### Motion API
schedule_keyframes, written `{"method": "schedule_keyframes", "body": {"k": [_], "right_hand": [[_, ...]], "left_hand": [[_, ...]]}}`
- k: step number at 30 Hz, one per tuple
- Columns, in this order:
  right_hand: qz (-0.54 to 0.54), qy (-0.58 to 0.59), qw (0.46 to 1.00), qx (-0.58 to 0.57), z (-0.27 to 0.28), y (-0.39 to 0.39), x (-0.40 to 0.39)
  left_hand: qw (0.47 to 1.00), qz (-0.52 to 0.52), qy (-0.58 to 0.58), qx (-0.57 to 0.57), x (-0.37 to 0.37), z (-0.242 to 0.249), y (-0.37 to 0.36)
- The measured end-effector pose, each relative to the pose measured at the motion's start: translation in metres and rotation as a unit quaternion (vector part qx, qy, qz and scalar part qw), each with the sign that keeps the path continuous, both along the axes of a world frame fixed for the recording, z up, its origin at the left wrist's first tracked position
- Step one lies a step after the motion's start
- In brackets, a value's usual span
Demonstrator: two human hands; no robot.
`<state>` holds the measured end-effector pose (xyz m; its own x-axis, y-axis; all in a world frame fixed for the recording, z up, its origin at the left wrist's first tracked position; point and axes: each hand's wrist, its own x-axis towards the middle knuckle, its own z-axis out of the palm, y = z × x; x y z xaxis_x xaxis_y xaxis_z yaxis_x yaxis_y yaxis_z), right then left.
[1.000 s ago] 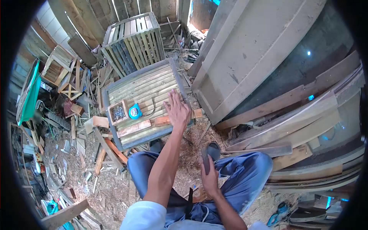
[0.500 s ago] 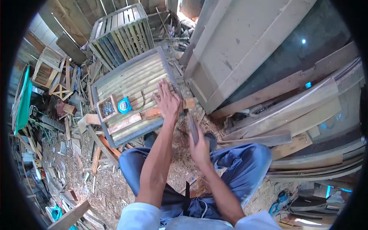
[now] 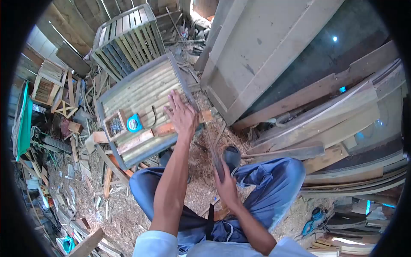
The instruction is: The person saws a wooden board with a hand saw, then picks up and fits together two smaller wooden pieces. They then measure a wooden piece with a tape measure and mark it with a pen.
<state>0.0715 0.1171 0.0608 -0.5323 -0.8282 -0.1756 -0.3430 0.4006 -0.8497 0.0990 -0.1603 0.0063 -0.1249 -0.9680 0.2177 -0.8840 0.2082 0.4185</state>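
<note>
My left hand lies flat with fingers spread, pressing a reddish wood strip onto a low slatted table. The strip's end sticks out past the table's right edge. In my right hand is what looks like a handsaw, seen nearly edge-on, its thin blade running up to the strip near the overhanging end. The fingers are wrapped round its handle. Left of my left hand are a dark bent metal piece, a turquoise tape measure, a small wooden box of nail-like bits and a short wood piece.
A slatted crate stands behind the table. Large panels lean at the right, above stacked boards. Wood scraps and sawdust cover the floor. A blue power tool lies at the lower right.
My right hand has drawn back toward my body with the handsaw. My left hand stays on the strip. The whole view has shifted slightly.
</note>
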Motion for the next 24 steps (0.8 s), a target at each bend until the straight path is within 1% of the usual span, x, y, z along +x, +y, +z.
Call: {"method": "schedule_keyframes", "body": {"k": [1, 2, 4, 6, 7, 9, 11, 13, 14, 16, 17, 20, 22, 23, 24], "right_hand": [[-0.002, 0.021, 1.0, -0.01, -0.004, 0.012, 0.001], [0.004, 0.018, 1.0, -0.015, 0.003, 0.001, -0.003], [-0.017, -0.003, 1.0, -0.011, 0.024, -0.025, 0.001], [0.003, -0.031, 0.999, 0.024, 0.02, -0.077, -0.017], [0.017, -0.048, 0.998, 0.042, 0.017, -0.087, -0.02], [0.006, -0.057, 0.998, 0.022, 0.012, -0.051, -0.011], [0.006, -0.042, 0.999, 0.006, 0.011, -0.014, -0.003], [0.012, -0.023, 1.0, 0.005, 0.02, 0.01, 0.001], [0.019, 0.011, 0.998, -0.053, 0.002, -0.002, 0.0], [0.029, -0.022, 0.999, 0.017, 0.014, -0.068, -0.019], [0.041, -0.041, 0.997, 0.051, 0.019, -0.086, -0.022], [0.037, -0.055, 0.994, 0.083, 0.017, -0.043, -0.015], [0.024, 0.016, 0.999, -0.026, 0.006, 0.004, -0.001], [0.024, 0.048, 0.996, -0.076, 0.0, 0.017, 0.001], [-0.003, 0.052, 0.997, -0.065, -0.001, 0.002, 0.005]], "left_hand": [[1.0, 0.0, 0.007, -0.01, -0.001, 0.003, -0.003], [1.0, 0.002, 0.012, -0.014, -0.001, 0.003, -0.002], [1.0, -0.008, 0.004, -0.011, 0.001, 0.005, 0.005], [0.999, -0.013, 0.036, -0.008, -0.002, 0.01, 0.005], [0.999, -0.011, 0.049, -0.007, 0.001, 0.008, 0.007], [1.0, -0.009, 0.017, 0.006, 0.004, -0.003, -0.002], [1.0, 0.002, -0.007, 0.012, 0.002, -0.007, -0.001], [1.0, 0.001, 0.006, -0.009, -0.002, 0.0, -0.002], [1.0, -0.005, 0.013, -0.011, -0.001, 0.001, 0.001], [0.999, -0.009, 0.02, -0.023, 0.002, -0.007, 0.003], [1.0, -0.008, 0.017, -0.017, 0.004, -0.011, 0.004], [1.0, -0.01, 0.012, -0.008, 0.004, -0.001, 0.0], [1.0, 0.003, 0.022, 0.005, -0.001, 0.004, 0.005], [1.0, 0.002, 0.023, -0.009, -0.004, 0.002, -0.001], [1.0, -0.005, 0.016, -0.017, -0.003, -0.004, -0.003]]}}
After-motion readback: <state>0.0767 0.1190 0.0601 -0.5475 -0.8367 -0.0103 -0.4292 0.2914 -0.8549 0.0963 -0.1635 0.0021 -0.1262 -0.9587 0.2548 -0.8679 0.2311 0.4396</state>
